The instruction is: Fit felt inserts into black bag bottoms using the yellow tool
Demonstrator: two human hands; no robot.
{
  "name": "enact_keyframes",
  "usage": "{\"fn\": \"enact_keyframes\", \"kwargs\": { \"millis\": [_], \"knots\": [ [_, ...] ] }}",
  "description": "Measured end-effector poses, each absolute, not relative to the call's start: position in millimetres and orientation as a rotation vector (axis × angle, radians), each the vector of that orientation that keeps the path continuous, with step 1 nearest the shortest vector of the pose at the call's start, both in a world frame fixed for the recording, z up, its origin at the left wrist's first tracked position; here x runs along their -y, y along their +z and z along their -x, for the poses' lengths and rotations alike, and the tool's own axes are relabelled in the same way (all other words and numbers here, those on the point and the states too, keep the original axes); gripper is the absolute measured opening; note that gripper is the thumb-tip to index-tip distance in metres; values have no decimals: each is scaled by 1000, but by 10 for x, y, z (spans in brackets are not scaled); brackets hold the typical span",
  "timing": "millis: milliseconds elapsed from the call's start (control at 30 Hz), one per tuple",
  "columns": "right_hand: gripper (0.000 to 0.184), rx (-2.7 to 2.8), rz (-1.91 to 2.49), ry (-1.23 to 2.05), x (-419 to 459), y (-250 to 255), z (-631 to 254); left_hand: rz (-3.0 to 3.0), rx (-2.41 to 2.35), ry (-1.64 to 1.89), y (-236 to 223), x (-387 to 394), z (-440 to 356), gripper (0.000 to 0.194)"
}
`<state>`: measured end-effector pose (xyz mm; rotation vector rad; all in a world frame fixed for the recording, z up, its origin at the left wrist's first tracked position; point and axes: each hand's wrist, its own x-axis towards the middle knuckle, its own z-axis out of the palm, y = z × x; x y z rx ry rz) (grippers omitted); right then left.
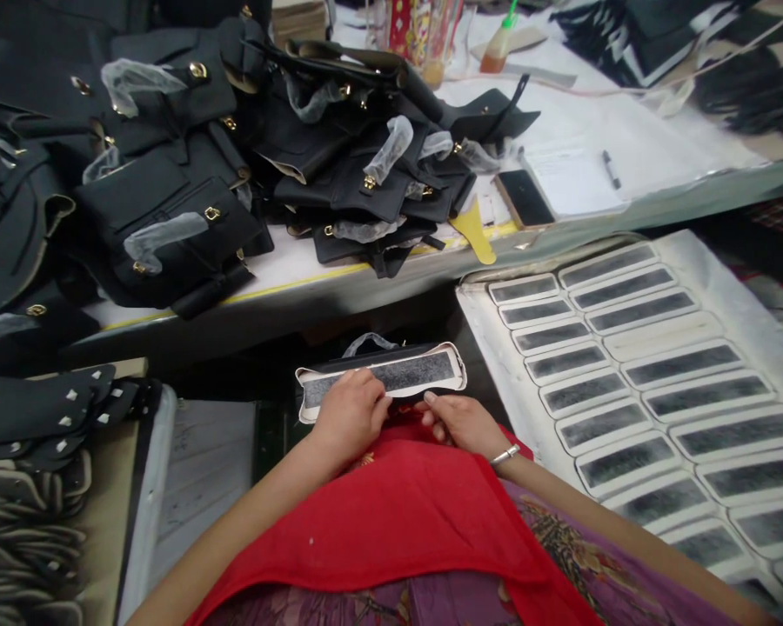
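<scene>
A black handbag [382, 358] stands at my lap with its base turned up. On that base lies a panel [418, 369] with a dark grey, rough-looking middle and a whitish border. My left hand [356, 404] lies over the panel's near edge, with its fingers curled down on it. At the near right edge, the thumb and index finger of my right hand [460, 422] pinch the black material, the other fingers bent below. A clear-wrapped handle [369, 342] shows behind the bag. My lap and the hands hide the lower part of the bag.
Black handbags [170, 209] with gold fittings are piled on the table ahead. A phone [525, 198], a pen [612, 169] and a yellow scraper [475, 233] lie there too. At right, a board [496, 326] carries rows of similar panels. Stacked black pieces [32, 409] stand at left.
</scene>
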<state>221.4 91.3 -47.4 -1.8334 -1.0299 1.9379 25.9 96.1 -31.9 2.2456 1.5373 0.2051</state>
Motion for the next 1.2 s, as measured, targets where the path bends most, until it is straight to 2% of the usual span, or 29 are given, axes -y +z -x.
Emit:
{"fn": "enact_keyframes", "kwargs": {
  "millis": [300, 567, 700, 967, 1200],
  "knots": [
    [32, 818, 1831, 1956, -985, -475, -1955, -2370, -1581, 68, -344, -1014, -279, 19],
    [46, 1037, 1697, 2046, -1005, -559, -1695, -2384, -1533, 36, -327, -1127, -226, 18],
    [43, 1016, 1731, 1967, -1023, -525, -1685, -2300, -1514, 118, -255, -1105, -62, 9],
    [38, 948, 1776, 1954, -1008, -500, -1555, -2252, -1641, 210, -256, -937, 307, 16],
    [41, 946, 1723, 2068, -1000, -548, -1305, -2151, -1729, 312, -314, -879, 311, 11]
  ]
}}
